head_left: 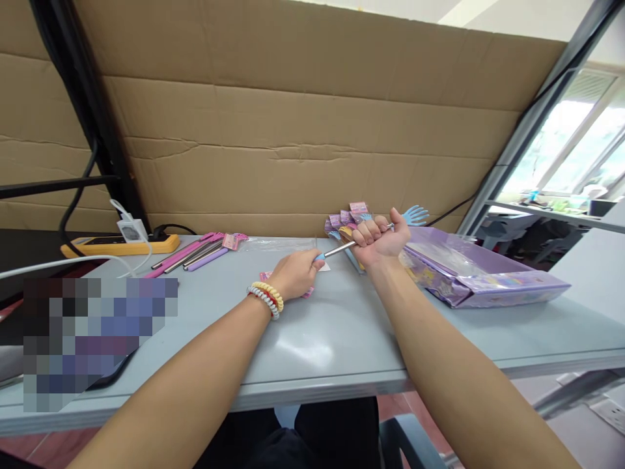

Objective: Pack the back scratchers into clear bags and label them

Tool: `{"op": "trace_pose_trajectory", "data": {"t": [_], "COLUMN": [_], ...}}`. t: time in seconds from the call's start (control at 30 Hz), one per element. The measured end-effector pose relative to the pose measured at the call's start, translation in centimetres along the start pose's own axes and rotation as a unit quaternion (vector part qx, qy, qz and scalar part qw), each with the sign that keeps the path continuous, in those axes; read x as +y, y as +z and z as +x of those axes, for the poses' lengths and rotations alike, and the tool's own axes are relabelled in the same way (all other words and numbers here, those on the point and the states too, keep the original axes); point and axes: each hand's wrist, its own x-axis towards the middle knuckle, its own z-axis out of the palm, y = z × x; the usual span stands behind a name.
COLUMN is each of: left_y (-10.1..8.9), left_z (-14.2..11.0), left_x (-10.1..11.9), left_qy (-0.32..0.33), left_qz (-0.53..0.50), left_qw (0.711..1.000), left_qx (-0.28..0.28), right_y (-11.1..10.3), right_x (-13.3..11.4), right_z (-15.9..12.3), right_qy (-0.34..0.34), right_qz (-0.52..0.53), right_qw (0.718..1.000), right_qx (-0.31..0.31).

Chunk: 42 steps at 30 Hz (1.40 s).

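Observation:
Between my two hands stretches a back scratcher with a metal rod (340,249) and a light blue, hand-shaped head (415,215). My left hand (294,273), with braided bands at the wrist, is closed round its blue handle end. My right hand (381,240) is wrapped round the rod close to the head, palm turned up. Under my left hand a pink card (266,277) shows in part. Behind my right hand lies a pile of back scratchers with pink and purple tags (359,208), partly hidden by that hand.
A purple open box (508,286) holding clear plastic stands at right. Pink, black and purple back scratchers (202,254) lie at left, beside a yellow power strip (156,245) with a white charger (131,229). Cardboard (303,124) walls the back of the grey table (342,345).

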Motion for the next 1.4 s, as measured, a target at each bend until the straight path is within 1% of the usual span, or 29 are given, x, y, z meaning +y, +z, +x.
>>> {"op": "trace_pose_trajectory", "data": {"t": [0.13,0.23,0.33,0.47,0.57,0.67,0.73,0.83,0.9,0.97,1.07,1.17,1.27,1.4], "left_y": [-0.3,-0.5,-0.5,-0.7,-0.8,-0.9,-0.8,-0.8,-0.8,-0.8,-0.8,-0.8,-1.0,-1.5], "left_z": [-0.3,-0.5,-0.6,-0.7,-0.8,-0.8,-0.7,-0.4,-0.1,0.1,0.2,0.3,0.2,-0.1], "left_x": [0.7,1.0,1.3,2.1,2.8,3.0,2.8,2.2,1.8,1.3,0.5,0.0,0.2,1.1], "left_qy": [-0.002,-0.006,-0.025,-0.053,-0.055,-0.061,-0.061,-0.038,-0.027,-0.035,-0.077,-0.119,-0.113,-0.098], "left_qz": [0.027,0.042,0.056,0.064,0.057,0.047,0.035,0.004,-0.007,-0.003,0.013,0.017,0.022,0.046], "left_qw": [1.000,0.999,0.998,0.996,0.996,0.996,0.997,0.999,0.998,0.998,0.996,0.993,0.993,0.993], "left_qx": [0.004,0.000,-0.007,0.011,0.031,0.035,0.033,0.038,0.052,0.060,0.043,0.021,0.027,0.035], "right_y": [0.1,0.1,0.2,1.3,2.6,3.6,3.8,3.8,3.6,3.3,2.7,2.1,2.2,2.9], "right_x": [-0.1,0.0,0.2,1.0,1.9,2.9,3.2,3.0,2.3,1.4,0.2,-0.3,-0.3,-0.1], "right_z": [-0.1,-0.1,-0.2,-0.8,-1.8,-2.7,-2.9,-2.8,-2.5,-2.1,-1.5,-1.2,-1.2,-1.5], "right_qy": [0.011,0.011,0.008,0.007,0.031,0.065,0.082,0.095,0.089,0.071,0.047,0.031,0.011,0.001], "right_qz": [0.020,0.007,0.003,0.011,0.024,0.031,0.024,-0.006,-0.015,-0.002,0.024,0.026,0.030,0.049], "right_qw": [1.000,1.000,1.000,1.000,0.999,0.997,0.996,0.994,0.994,0.996,0.998,0.999,0.999,0.998], "right_qx": [0.004,-0.003,-0.009,-0.008,-0.009,-0.014,-0.026,-0.050,-0.056,-0.046,-0.019,-0.006,0.014,0.036]}}
